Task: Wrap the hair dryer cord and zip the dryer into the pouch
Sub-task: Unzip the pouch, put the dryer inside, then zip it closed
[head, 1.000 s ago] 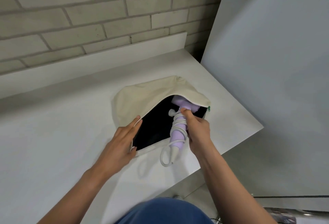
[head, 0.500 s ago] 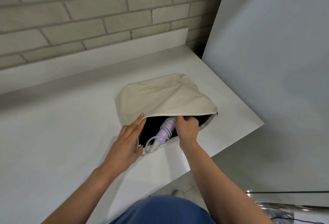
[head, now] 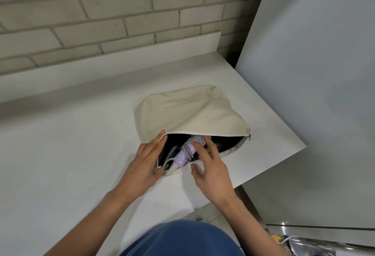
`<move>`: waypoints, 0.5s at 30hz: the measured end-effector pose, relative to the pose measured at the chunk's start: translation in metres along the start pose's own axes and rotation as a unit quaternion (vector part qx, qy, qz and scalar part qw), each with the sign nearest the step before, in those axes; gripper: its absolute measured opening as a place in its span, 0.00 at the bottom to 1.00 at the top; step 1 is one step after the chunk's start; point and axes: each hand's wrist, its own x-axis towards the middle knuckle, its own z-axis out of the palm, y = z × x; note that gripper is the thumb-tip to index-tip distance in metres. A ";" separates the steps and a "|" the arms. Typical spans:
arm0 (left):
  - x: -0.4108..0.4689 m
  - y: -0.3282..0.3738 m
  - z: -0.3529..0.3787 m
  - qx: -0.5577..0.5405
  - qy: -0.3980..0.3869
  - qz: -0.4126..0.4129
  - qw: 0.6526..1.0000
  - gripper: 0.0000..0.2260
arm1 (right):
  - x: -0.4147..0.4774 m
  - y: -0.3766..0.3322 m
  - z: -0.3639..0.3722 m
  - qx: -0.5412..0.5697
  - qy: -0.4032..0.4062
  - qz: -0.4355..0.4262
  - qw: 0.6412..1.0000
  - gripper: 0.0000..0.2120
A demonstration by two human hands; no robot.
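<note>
Lilac dryer (head: pixel 187 150) deeper inside cream cloth pouch (head: pixel 192 113)

the pouch (head: pixel 188 113) is matt cream cloth with a dark lining. the hair dryer (head: pixel 185 152) looks like smooth lilac plastic, its cord (head: pixel 187 147) pale and rubbery. the worktop (head: pixel 71 144) is smooth matt white; the far brick wall (head: pixel 101 12) is rough.

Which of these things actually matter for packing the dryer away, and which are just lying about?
In the job: cream pouch, lilac hair dryer, white cord, zip pull, left hand, right hand.
Just about: white counter, brick wall, grey panel, shiny clutter at bottom right.
</note>
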 end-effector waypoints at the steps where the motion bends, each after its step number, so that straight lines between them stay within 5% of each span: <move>1: 0.000 0.001 -0.001 -0.001 -0.001 0.000 1.000 0.48 | 0.004 0.006 0.005 -0.063 -0.014 -0.055 0.996 0.31; 7: -0.002 0.006 -0.006 0.003 -0.007 -0.006 1.000 0.49 | 0.043 0.028 0.011 -0.158 -0.047 -0.164 0.973 0.24; 15: -0.007 0.018 -0.012 0.003 -0.011 -0.014 1.000 0.48 | 0.066 0.005 0.018 -0.115 -0.003 -0.122 0.986 0.14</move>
